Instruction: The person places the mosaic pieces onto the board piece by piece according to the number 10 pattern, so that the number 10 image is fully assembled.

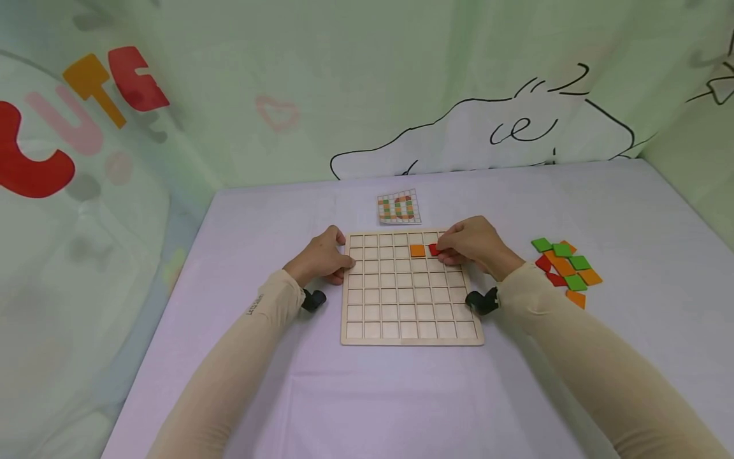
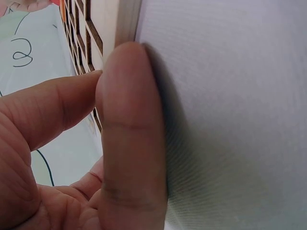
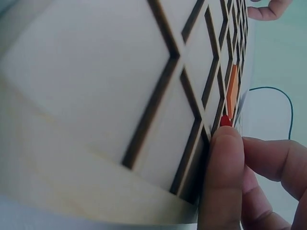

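Note:
A square wooden grid board [image 1: 388, 295] lies flat on the table, with an orange tile [image 1: 417, 250] in one cell of its second row from the far side. At the board's left edge, my left hand [image 1: 322, 256] grips the rim, thumb and a finger on it in the left wrist view. Over the upper right cells, my right hand [image 1: 474, 242] pinches a red tile [image 1: 434, 250] just right of the orange one. Most of that red tile is hidden by the fingers, and only its tip [image 3: 225, 120] shows in the right wrist view.
Behind the board lies a small printed pattern card [image 1: 399, 207] with coloured squares. Several loose green, orange and red tiles [image 1: 564, 264] are heaped to the right, beyond the right wrist. A pale cloth [image 1: 395, 389] covers the table, and a printed curtain [image 1: 275, 76] hangs behind.

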Demonstrator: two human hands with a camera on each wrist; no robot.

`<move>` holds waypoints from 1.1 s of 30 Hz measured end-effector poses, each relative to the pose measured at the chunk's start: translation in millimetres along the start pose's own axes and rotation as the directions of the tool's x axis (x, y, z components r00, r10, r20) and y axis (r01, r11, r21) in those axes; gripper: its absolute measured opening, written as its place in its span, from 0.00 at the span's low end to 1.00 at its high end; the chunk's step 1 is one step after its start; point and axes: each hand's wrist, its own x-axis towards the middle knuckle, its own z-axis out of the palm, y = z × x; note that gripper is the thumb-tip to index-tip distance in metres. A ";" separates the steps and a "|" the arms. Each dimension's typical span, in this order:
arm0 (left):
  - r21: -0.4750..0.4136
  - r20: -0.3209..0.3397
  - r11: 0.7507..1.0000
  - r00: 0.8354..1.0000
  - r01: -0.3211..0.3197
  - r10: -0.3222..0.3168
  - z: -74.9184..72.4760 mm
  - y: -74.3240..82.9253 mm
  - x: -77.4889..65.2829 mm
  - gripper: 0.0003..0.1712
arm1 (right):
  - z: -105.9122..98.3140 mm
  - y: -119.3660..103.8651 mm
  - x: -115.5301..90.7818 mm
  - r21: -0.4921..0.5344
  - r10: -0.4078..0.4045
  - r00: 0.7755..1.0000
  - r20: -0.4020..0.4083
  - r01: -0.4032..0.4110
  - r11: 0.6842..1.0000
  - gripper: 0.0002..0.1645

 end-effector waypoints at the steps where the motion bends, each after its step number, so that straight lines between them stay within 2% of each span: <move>1: 0.001 0.000 1.000 1.000 0.000 0.000 0.6 0.3 0.4 0.25 | -0.1 0.5 0.1 -0.007 0.003 1.000 -0.003 -0.003 1.000 0.20; 15: 0.010 0.016 1.000 1.000 -0.012 0.012 7.6 3.6 4.3 0.25 | -5.3 5.8 -2.0 -0.032 -0.005 1.000 -0.010 0.005 0.999 0.18; 25: 0.018 0.020 1.000 1.000 -0.005 0.005 8.3 0.2 2.9 0.26 | -8.2 9.8 -4.1 -0.072 -0.034 0.999 0.016 0.035 0.997 0.21; 29: 0.013 0.024 1.000 1.000 0.004 -0.004 5.3 -2.1 0.6 0.27 | -24.6 16.1 -7.8 -0.100 -0.086 0.996 0.017 0.088 0.991 0.22; 33: 0.009 0.020 1.000 1.000 0.006 -0.006 -0.4 -1.2 -1.5 0.28 | -59.4 25.4 -13.9 -0.140 -0.127 0.992 -0.013 0.124 0.982 0.23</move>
